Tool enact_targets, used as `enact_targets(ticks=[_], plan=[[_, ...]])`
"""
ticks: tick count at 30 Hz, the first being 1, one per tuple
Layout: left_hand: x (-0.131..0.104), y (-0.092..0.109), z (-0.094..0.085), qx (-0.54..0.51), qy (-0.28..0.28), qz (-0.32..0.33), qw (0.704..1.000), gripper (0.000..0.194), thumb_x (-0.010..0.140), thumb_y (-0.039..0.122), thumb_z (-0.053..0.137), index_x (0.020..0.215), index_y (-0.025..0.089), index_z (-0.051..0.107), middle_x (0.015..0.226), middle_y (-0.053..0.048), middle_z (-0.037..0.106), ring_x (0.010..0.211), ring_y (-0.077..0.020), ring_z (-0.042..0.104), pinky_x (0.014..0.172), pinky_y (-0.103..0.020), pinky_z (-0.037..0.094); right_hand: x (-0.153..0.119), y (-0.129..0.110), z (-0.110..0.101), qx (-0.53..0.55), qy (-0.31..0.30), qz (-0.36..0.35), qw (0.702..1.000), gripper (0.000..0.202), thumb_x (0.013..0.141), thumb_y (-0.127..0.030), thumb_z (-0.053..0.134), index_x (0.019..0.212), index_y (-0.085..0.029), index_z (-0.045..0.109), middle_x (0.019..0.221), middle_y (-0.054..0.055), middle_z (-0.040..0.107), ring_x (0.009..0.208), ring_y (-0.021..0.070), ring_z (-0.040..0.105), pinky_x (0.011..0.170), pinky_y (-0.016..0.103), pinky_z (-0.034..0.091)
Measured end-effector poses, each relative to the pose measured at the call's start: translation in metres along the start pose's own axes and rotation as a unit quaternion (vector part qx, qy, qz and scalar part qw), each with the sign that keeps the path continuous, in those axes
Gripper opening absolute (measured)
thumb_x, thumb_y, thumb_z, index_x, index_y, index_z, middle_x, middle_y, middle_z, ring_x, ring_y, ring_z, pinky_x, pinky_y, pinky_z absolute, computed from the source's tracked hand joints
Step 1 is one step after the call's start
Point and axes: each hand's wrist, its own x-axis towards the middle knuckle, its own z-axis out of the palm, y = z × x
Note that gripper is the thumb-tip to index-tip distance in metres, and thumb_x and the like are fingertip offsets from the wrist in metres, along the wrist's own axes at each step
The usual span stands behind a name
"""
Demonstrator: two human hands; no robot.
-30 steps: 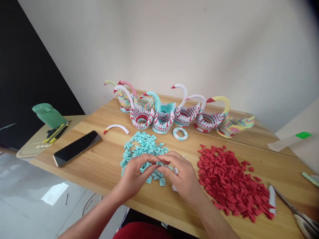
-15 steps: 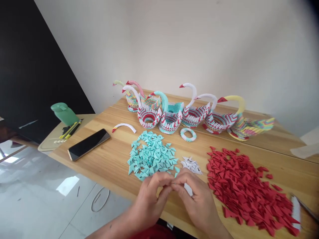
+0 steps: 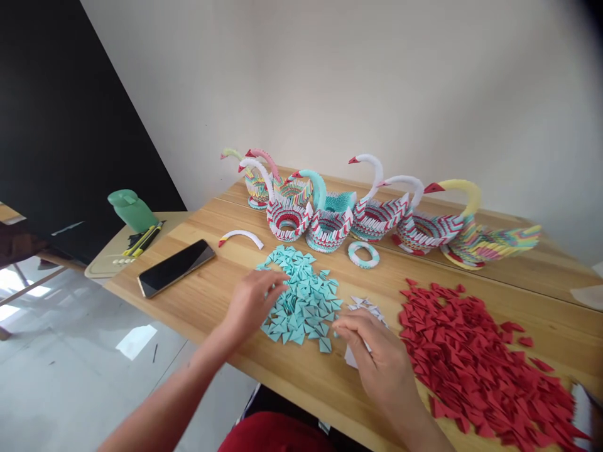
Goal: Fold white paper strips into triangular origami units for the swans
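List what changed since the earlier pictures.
The left hand has parted from the right hand and moved left to the teal pieces; the right stays near the white pieces. Whether either grip took or released anything is unclear. Swans, phone, red pieces stayed put.

So you're looking at a dark-screened phone (image 3: 177, 268) that's lying face up near the left edge of your wooden table (image 3: 202, 307). Past it a cream side table (image 3: 100, 269) is holding a green bottle (image 3: 134, 212), some yellow-and-black cutters (image 3: 149, 240) and little white bits (image 3: 123, 260). Down on your shiny floor (image 3: 61, 395) a thin dark stick (image 3: 155, 353) is lying near a bright patch (image 3: 136, 342), and a black panel (image 3: 51, 107) is meeting the pale wall (image 3: 301, 75).
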Motion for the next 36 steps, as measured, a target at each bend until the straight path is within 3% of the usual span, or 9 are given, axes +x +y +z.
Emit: enact_targets(ticks=[3, 5, 10, 15, 19, 22, 27, 31, 36], plan=[[0.031, -0.031, -0.004, 0.100, -0.054, -0.020, 0.993, 0.012, 0.091, 0.022, 0.059, 0.094, 0.018, 0.070, 0.092, -0.007, 0.075, 0.087, -0.0229, 0.068, 0.080, -0.035, 0.051, 0.013, 0.007, 0.005, -0.028, 0.000, -0.008, 1.000, 0.013, 0.096, -0.020, 0.053, 0.095, -0.024, 0.065, 0.083, 0.003, 0.067, 0.078, 0.0192, 0.065, 0.069, 0.030, 0.052], [0.046, -0.040, -0.001, 0.136, -0.087, -0.013, 0.987, 0.012, 0.089, 0.020, 0.061, 0.096, 0.018, 0.070, 0.091, -0.007, 0.074, 0.086, -0.0228, 0.067, 0.080, -0.034, 0.050, 0.023, 0.011, 0.012, -0.047, -0.018, -0.006, 0.999, 0.013, 0.097, -0.022, 0.053, 0.099, -0.024, 0.066, 0.085, 0.004, 0.068, 0.080, 0.0199, 0.065, 0.071, 0.032, 0.052], [0.058, -0.041, 0.016, 0.183, -0.150, 0.037, 0.971, 0.013, 0.087, 0.017, 0.060, 0.095, 0.017, 0.070, 0.089, -0.007, 0.071, 0.088, -0.0233, 0.066, 0.081, -0.034, 0.048, 0.037, 0.019, 0.027, -0.051, -0.083, -0.021, 0.995, 0.019, 0.099, -0.022, 0.049, 0.097, -0.023, 0.068, 0.094, 0.006, 0.070, 0.088, 0.0212, 0.066, 0.078, 0.036, 0.055], [0.060, -0.045, 0.022, 0.185, -0.150, 0.038, 0.971, 0.013, 0.086, 0.013, 0.058, 0.083, 0.017, 0.070, 0.082, -0.007, 0.070, 0.083, -0.0221, 0.065, 0.079, -0.033, 0.048, 0.036, 0.026, 0.027, -0.034, -0.077, -0.043, 0.995, 0.019, 0.098, -0.020, 0.050, 0.096, -0.023, 0.069, 0.099, 0.007, 0.069, 0.094, 0.0214, 0.065, 0.082, 0.038, 0.056], [0.053, -0.027, 0.013, 0.155, -0.117, 0.051, 0.980, 0.011, 0.089, 0.015, 0.057, 0.087, 0.017, 0.067, 0.090, -0.007, 0.070, 0.089, -0.0225, 0.064, 0.083, -0.034, 0.048, 0.034, 0.030, 0.023, -0.027, -0.034, -0.052, 0.998, 0.019, 0.098, -0.020, 0.051, 0.102, -0.023, 0.069, 0.099, 0.007, 0.071, 0.094, 0.0219, 0.066, 0.083, 0.038, 0.056], [0.037, 0.002, 0.005, 0.033, -0.066, 0.065, 0.995, 0.009, 0.089, 0.015, 0.057, 0.092, 0.018, 0.065, 0.092, -0.006, 0.072, 0.091, -0.0216, 0.065, 0.083, -0.034, 0.050, 0.035, 0.027, 0.019, -0.021, -0.003, -0.051, 0.998, 0.020, 0.097, -0.022, 0.053, 0.111, -0.024, 0.067, 0.101, 0.008, 0.071, 0.097, 0.0229, 0.066, 0.085, 0.039, 0.055], [0.016, 0.040, 0.003, -0.097, -0.062, 0.061, 0.991, 0.008, 0.087, 0.012, 0.060, 0.089, 0.019, 0.065, 0.084, -0.001, 0.073, 0.085, -0.0177, 0.069, 0.076, -0.027, 0.052, 0.035, 0.019, 0.010, 0.021, 0.015, -0.046, 0.999, 0.014, 0.095, -0.029, 0.059, 0.104, -0.023, 0.069, 0.093, 0.006, 0.072, 0.089, 0.0214, 0.067, 0.078, 0.035, 0.055], [0.014, 0.048, 0.005, -0.140, -0.054, 0.048, 0.988, 0.007, 0.087, 0.015, 0.062, 0.086, 0.019, 0.068, 0.081, -0.001, 0.074, 0.081, -0.0173, 0.069, 0.074, -0.026, 0.052, 0.034, 0.015, 0.006, 0.041, 0.021, -0.042, 0.998, 0.015, 0.096, -0.028, 0.057, 0.090, -0.022, 0.069, 0.081, 0.004, 0.069, 0.078, 0.0195, 0.065, 0.070, 0.032, 0.053], [0.010, 0.050, 0.008, -0.260, -0.064, -0.050, 0.962, 0.010, 0.084, 0.023, 0.067, 0.077, 0.017, 0.069, 0.074, -0.002, 0.073, 0.074, -0.0166, 0.069, 0.069, -0.025, 0.053, 0.032, 0.010, 0.005, 0.041, 0.004, -0.055, 0.998, 0.021, 0.098, -0.025, 0.051, 0.083, -0.021, 0.064, 0.075, 0.003, 0.065, 0.072, 0.0184, 0.060, 0.067, 0.031, 0.047]])
